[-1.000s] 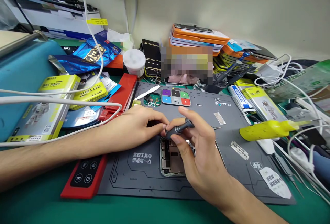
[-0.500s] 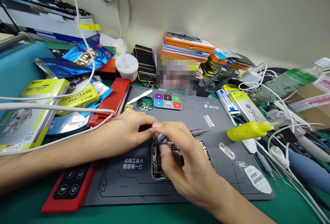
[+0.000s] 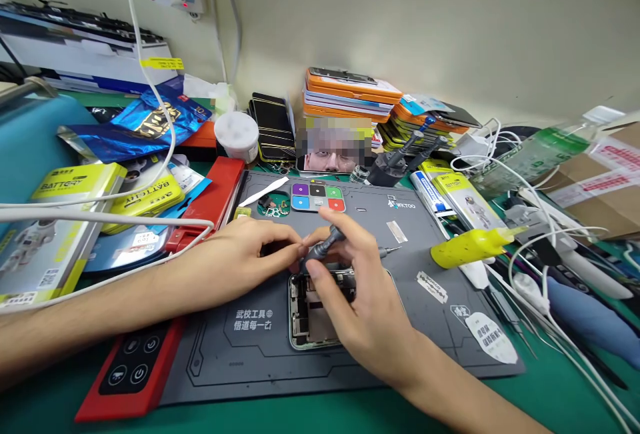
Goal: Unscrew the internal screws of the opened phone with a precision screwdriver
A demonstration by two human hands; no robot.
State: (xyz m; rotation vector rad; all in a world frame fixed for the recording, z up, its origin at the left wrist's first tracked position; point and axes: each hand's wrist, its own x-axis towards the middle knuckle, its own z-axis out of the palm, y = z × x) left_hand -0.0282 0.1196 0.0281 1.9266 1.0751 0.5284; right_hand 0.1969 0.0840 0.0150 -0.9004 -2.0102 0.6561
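Note:
An opened smartphone (image 3: 316,327) lies on the dark grey repair mat (image 3: 215,354), its inner parts showing. My right hand (image 3: 367,287) reaches over it, thumb and fingers closed around a dark grey screwdriver (image 3: 327,246). The screwdriver leans, handle up to the right, its lower end at the phone's upper left corner. At that same corner my left hand (image 3: 255,251) has its fingertips pinched together beside the screwdriver; whatever is between them is hidden. Just beyond the phone a second screwdriver (image 3: 389,252) lies on the mat, partly covered by my right hand.
A razor blade (image 3: 432,287) and a yellow bottle (image 3: 473,247) lie to the right. Behind are a coloured magnetic pad (image 3: 319,198), a white spudger (image 3: 263,191) and a screwdriver holder (image 3: 387,171). Battery boxes (image 3: 75,221) and a white cable (image 3: 110,215) crowd the left.
The screwdriver in my right hand has tipped, its handle end now pointing up and right. My right fingers have opened out somewhat around it. The left hand stays nearly still; the view has shifted slightly.

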